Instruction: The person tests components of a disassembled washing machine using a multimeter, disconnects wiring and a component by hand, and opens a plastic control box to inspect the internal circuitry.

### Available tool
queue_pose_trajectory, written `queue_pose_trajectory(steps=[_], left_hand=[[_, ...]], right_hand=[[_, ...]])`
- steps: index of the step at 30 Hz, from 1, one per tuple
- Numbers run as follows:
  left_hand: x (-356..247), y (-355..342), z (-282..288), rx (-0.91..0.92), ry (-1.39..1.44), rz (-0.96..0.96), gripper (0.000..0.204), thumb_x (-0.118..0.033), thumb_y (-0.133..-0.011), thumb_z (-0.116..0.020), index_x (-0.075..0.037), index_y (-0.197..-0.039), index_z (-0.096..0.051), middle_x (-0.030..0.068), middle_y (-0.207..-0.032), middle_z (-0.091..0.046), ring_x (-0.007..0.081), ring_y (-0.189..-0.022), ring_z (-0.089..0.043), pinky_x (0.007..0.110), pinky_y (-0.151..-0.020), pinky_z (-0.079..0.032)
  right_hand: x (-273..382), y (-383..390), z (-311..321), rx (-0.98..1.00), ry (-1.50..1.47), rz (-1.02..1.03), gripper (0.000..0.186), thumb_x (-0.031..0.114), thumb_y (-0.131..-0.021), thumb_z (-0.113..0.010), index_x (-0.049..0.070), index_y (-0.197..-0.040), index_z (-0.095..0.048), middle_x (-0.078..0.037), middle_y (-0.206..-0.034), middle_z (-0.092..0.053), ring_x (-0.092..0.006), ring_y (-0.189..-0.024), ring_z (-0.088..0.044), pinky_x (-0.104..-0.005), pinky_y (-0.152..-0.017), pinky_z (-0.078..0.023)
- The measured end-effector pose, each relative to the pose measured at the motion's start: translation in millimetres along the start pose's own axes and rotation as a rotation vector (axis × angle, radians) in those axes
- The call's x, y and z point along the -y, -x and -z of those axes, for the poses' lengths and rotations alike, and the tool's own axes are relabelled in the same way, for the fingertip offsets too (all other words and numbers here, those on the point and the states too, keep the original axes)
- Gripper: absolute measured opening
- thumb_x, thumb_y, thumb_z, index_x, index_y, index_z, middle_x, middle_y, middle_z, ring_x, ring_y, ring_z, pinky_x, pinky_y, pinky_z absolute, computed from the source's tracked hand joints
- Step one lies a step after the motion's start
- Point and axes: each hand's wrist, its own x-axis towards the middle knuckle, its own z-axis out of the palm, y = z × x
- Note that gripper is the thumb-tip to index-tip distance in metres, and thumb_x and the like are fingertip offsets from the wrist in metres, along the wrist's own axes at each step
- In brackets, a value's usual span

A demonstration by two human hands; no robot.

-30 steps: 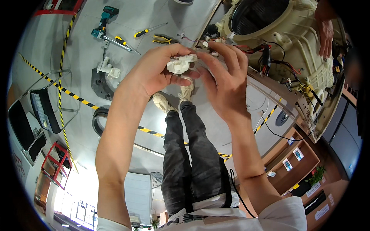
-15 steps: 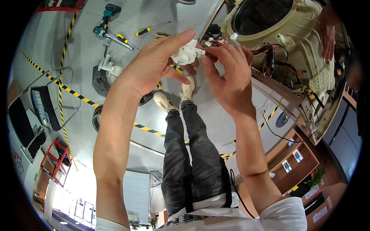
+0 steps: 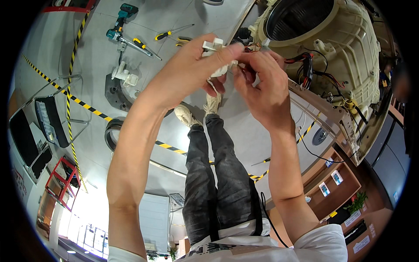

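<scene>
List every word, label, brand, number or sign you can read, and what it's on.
None reads clearly.
White plastic part in the left hand: no lettering visible.
Dark print on the white shirt: too slanted to read.
Cards on the brown shelf: too small.
White label at lower right: too small and blurred.

A part (image 3: 213,45) sits in the left hand (image 3: 192,65), drill (image 3: 121,22) leftward, tub (image 3: 349,39) rightward.

White part (image 3: 214,44) in left hand (image 3: 192,66), right hand (image 3: 264,79) alongside
</scene>
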Motion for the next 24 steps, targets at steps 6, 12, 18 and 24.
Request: queue_pose_trajectory(steps=[6, 12, 18, 24], left_hand=[[17, -6, -12, -0.138, 0.095, -0.101, 0.021, -0.025, -0.088, -0.065, -0.005, -0.093, -0.06, -0.0001, -0.071, -0.062, 0.0064, -0.056, -0.056, 0.022, -0.046, -0.043], [18, -6, -18, -0.241, 0.035, -0.136, 0.015, -0.02, -0.088, -0.062, -0.005, -0.09, -0.062, -0.0016, -0.068, -0.062, 0.0038, -0.054, -0.052, 0.02, -0.044, -0.037], [33, -9, -25, -0.373, 0.079, -0.137, 0.015, -0.02, -0.087, -0.062, -0.005, -0.084, -0.063, -0.0019, -0.067, -0.061, 0.0033, -0.052, -0.05, 0.02, -0.043, -0.035], [39, -10, -11, -0.143, 0.223, -0.102, 0.016, -0.021, -0.089, -0.06, -0.006, -0.085, -0.06, -0.0016, -0.069, -0.06, 0.0042, -0.053, -0.049, 0.021, -0.043, -0.034]], right_hand=[[0, -3, -10, -0.102, 0.085, 0.035, 0.01, 0.007, -0.07, -0.064, 0.005, -0.077, -0.058, -0.006, -0.065, -0.055, -0.0266, -0.066, -0.054, -0.0379, -0.078, -0.04], [-1, -6, -15, -0.145, 0.148, 0.037, 0.011, 0.01, -0.066, -0.065, 0.004, -0.073, -0.057, -0.009, -0.064, -0.057, -0.029, -0.065, -0.056, -0.0397, -0.077, -0.04], [-5, -5, -25, -0.191, 0.151, 0.053, 0.012, 0.011, -0.065, -0.065, 0.004, -0.071, -0.057, -0.009, -0.061, -0.056, -0.0281, -0.062, -0.055, -0.0394, -0.074, -0.04], [-3, -2, -22, -0.118, 0.137, 0.027, 0.012, 0.011, -0.065, -0.064, 0.005, -0.07, -0.055, -0.008, -0.06, -0.055, -0.0275, -0.06, -0.055, -0.0391, -0.072, -0.039]])
